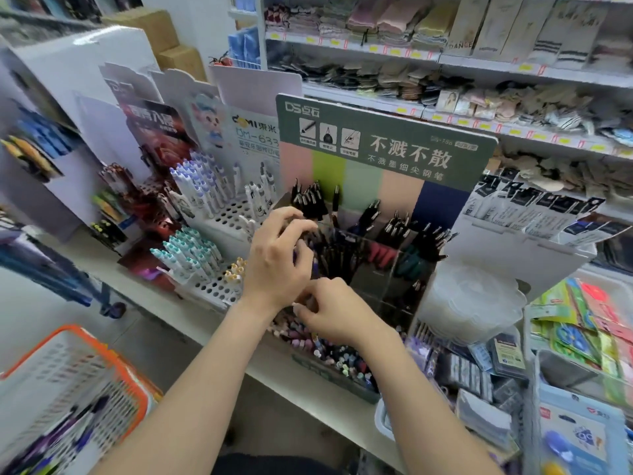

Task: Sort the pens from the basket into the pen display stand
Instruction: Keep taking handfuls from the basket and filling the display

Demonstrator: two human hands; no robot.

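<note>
Hands, two [277, 265] [334, 315], over one stand [387, 159], grips unclear.

Both hands crowd the left front of the stand [383, 173]: the left hand [277, 258] over the upper pockets, the right hand [334, 313] just below it, above the front row of caps [329, 351]. Black pens [310, 200] stand just behind the left hand's fingers. The stand's middle pockets (to the right of the hands) look open from above. White pen racks [219, 214] press close on the left, a clear lidded box [472, 299] on the right. The basket [68, 389] sits low left, its top unobstructed.
</note>
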